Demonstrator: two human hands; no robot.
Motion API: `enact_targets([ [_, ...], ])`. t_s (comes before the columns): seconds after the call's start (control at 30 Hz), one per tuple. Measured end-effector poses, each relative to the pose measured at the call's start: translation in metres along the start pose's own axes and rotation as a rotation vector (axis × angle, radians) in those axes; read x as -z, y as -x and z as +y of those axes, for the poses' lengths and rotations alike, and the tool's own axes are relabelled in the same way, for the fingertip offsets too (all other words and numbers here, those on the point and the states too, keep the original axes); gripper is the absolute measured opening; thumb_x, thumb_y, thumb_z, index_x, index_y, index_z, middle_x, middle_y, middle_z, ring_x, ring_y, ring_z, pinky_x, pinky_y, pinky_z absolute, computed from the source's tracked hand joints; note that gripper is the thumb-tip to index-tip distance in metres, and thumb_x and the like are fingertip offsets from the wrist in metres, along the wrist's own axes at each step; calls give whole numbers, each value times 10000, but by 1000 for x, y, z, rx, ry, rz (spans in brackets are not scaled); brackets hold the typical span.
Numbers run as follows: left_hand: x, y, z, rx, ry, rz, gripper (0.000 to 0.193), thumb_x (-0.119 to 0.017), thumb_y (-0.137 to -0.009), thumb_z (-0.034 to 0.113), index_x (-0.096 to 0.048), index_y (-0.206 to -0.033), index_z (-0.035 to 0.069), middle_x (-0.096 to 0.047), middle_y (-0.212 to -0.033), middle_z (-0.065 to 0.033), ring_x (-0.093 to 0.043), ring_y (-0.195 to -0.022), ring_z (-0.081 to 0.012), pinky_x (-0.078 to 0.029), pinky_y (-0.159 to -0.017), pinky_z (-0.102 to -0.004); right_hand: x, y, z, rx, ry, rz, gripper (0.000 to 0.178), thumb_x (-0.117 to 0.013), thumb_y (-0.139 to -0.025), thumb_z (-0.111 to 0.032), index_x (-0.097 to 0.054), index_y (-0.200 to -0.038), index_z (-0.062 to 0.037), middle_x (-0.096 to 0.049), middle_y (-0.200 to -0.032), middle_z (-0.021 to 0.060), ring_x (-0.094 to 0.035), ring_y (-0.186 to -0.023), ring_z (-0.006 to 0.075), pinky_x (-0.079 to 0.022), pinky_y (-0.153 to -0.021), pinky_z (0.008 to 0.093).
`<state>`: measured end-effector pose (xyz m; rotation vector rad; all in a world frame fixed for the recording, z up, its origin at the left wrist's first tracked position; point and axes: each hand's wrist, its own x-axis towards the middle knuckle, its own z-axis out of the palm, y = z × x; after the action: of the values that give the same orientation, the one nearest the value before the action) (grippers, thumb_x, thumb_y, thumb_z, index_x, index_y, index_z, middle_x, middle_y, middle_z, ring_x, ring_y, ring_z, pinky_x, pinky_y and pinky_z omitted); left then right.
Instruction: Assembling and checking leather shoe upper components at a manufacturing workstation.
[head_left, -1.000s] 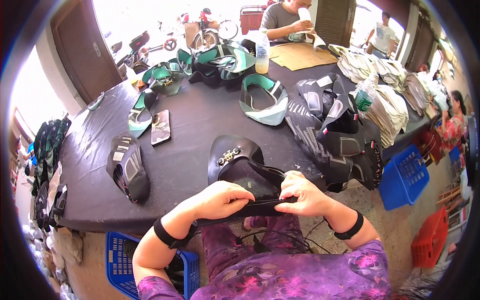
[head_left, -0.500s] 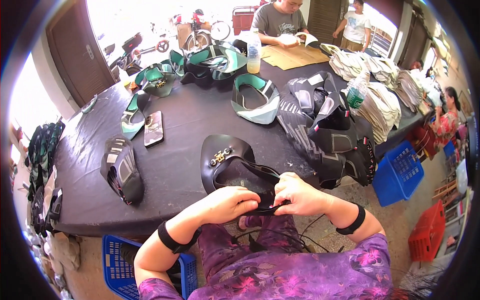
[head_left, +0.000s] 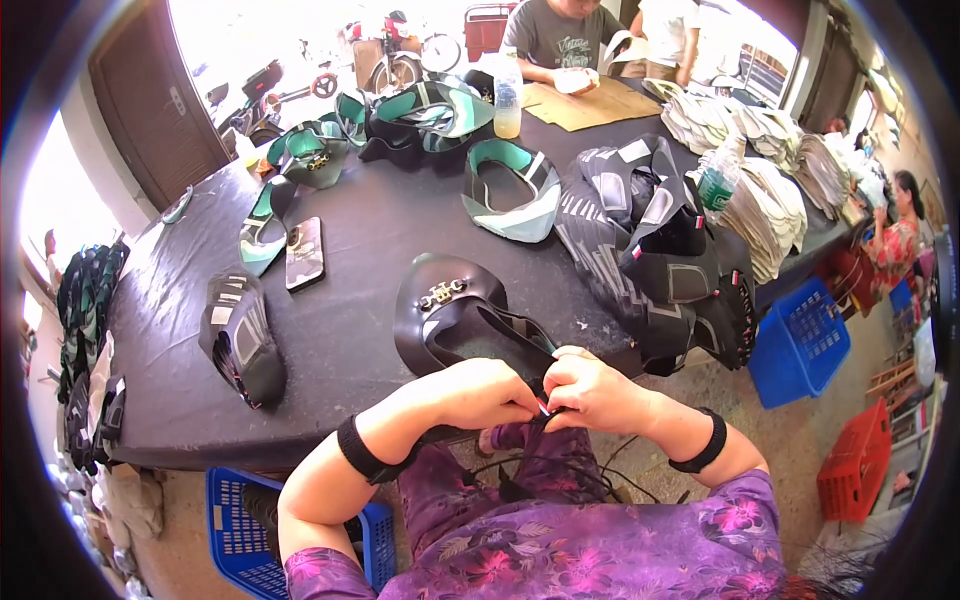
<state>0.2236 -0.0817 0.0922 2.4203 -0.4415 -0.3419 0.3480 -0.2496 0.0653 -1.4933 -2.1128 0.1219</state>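
Note:
A black shoe upper with a gold chain ornament lies at the table's near edge, its front end pointing away from me. My left hand pinches its near end between thumb and fingers. Close beside it, my right hand grips the same end, and the fingertips of both hands nearly meet there. A small white, red and blue spot shows between them; my fingers hide most of that edge. Other shoe uppers lie around: a black and grey one to the left and a green-lined one farther off.
Stacked black uppers rise on the right, with pale cut pieces behind. A phone and a bottle stand out on the dark table. Across it, a person handles a pale piece. Blue baskets flank the table.
My left hand has shifted right, up against my right hand at the upper's near end. The upper has moved slightly away from me. The person across has raised a pale piece.

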Motion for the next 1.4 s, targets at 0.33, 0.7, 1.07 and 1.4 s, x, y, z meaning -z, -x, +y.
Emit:
enact_targets([
  [0.33,-25,-13,-8,89,29,409,107,-565,-741,144,-621,-769,57,-577,-639,-122,-570,-567,-278,-439,-525,-330,-2,6,12,-19,-76,76,263,-724,-546,-236,-571,-652,-51,-470,-721,50,-478,-806,238,-353,-858,356],
  [0.7,-26,5,-13,-185,-67,490,102,-614,-743,79,-630,-836,40,-598,-663,-89,-589,-602,-244,-453,-527,-330,7,3,8,-147,-88,125,242,-752,-569,-240,-566,-619,-93,-492,-670,13,-487,-746,219,-338,-779,342],
  [1.07,-20,10,-1,-98,31,410,225,-646,-719,179,-599,-898,53,-603,-760,-110,-585,-694,-277,-464,-622,-351,14,-5,2,-154,29,-171,161,-636,-686,-250,-627,-670,-91,-506,-723,20,-498,-803,184,-292,-822,350],
  [1.4,13,24,-30,164,-120,127,284,-666,-715,279,-608,-870,48,-569,-733,-137,-556,-733,-315,-445,-674,-375,31,12,0,-207,-123,-26,240,-685,-678,-225,-547,-561,-67,-487,-653,2,-463,-720,170,-301,-788,322],
])
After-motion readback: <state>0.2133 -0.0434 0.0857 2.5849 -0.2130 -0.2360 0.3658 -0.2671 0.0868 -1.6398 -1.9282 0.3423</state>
